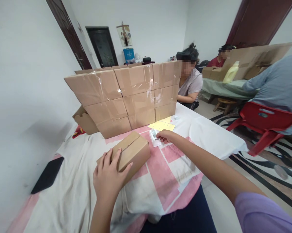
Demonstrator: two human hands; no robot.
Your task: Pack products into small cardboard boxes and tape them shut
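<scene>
A closed brown cardboard box (136, 150), with a seam along its top, lies tilted across the cloth in front of me. My left hand (109, 170) grips its near end, fingers spread over the top and thumb against the right side. To the right of the box is a small white holder (155, 142) that looks like a tape dispenser, with a pale roll in it. My right hand (165, 136) is at the holder's right side, fingers bent and pressed together. Whatever lies between those fingertips is too small to make out.
A wall of stacked, taped cartons (138, 103) stands behind. Yellow sheets (161, 125) lie at its foot. A black flat object (47, 174) is at the left edge. Beyond the table are a seated person (191, 84), others farther right, and a red chair (267, 119).
</scene>
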